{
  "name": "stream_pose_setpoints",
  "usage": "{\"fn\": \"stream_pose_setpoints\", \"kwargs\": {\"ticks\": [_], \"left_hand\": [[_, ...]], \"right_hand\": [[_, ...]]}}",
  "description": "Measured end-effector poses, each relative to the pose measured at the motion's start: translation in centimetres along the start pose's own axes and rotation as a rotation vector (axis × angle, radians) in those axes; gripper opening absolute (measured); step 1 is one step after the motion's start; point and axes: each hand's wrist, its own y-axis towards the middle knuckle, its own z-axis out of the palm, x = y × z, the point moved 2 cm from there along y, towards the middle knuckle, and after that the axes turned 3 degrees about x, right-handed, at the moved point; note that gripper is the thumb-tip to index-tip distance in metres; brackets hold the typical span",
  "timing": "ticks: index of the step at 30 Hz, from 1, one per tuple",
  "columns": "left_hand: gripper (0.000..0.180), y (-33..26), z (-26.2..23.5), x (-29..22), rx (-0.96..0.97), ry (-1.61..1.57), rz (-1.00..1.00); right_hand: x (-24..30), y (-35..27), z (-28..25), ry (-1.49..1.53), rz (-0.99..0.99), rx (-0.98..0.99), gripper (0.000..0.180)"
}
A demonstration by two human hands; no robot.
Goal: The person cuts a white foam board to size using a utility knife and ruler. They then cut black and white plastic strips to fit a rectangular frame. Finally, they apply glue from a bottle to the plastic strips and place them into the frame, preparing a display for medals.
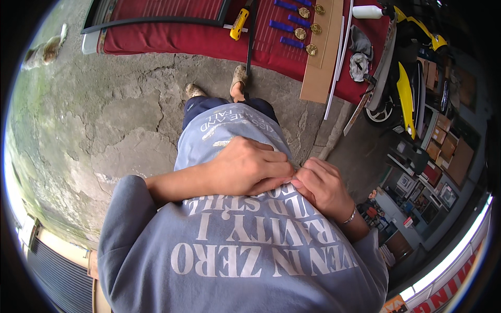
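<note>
My left hand (pixel 253 166) and my right hand (pixel 322 187) meet in front of my blue-grey printed shirt (pixel 229 221). Fingers of both are curled, their tips pinched together and almost touching. Whatever lies between the fingertips is hidden or too small to name; I cannot tell whether they grip the shirt's cloth. A thin band circles my right wrist. Ahead, on a red-covered table (pixel 172 40), several gold medals (pixel 300 33) with blue ribbons lie beside a brown cardboard strip (pixel 319 62). A yellow utility knife (pixel 239 24) rests left of them.
A black-edged frame (pixel 156 23) lies on the table's left part. At the right end are a white bottle (pixel 367 12) and grey cloths (pixel 359 67). A yellow motorbike (pixel 404 99) stands right of the table. A cat (pixel 48 50) is on the cracked concrete floor (pixel 125 109).
</note>
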Motion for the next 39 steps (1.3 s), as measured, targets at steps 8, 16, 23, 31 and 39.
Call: {"fn": "stream_pose_setpoints", "kwargs": {"ticks": [8,16,23,31,39], "left_hand": [[0.013,0.1,0.0,-0.7,-0.060,0.002,0.033],[0.010,0.3,0.0,0.5,-0.116,-0.100,0.006],[0.011,0.7,-0.3,2.3,-0.208,-0.322,0.086],[0.024,0.9,-0.4,2.9,-0.280,-0.532,0.139],[0.027,1.2,-0.5,3.0,-0.270,-0.496,0.149]], "right_hand": [[-0.4,-0.9,0.7,0.064,-0.042,-0.088,0.023],[-0.4,-0.5,-0.1,0.017,-0.021,-0.205,0.014],[-0.6,0.5,-0.6,-0.077,-0.060,-0.305,0.012],[-0.6,1.4,-0.1,-0.037,-0.090,-0.393,0.014],[-1.0,1.5,0.2,-0.027,-0.099,-0.436,0.015]]}}
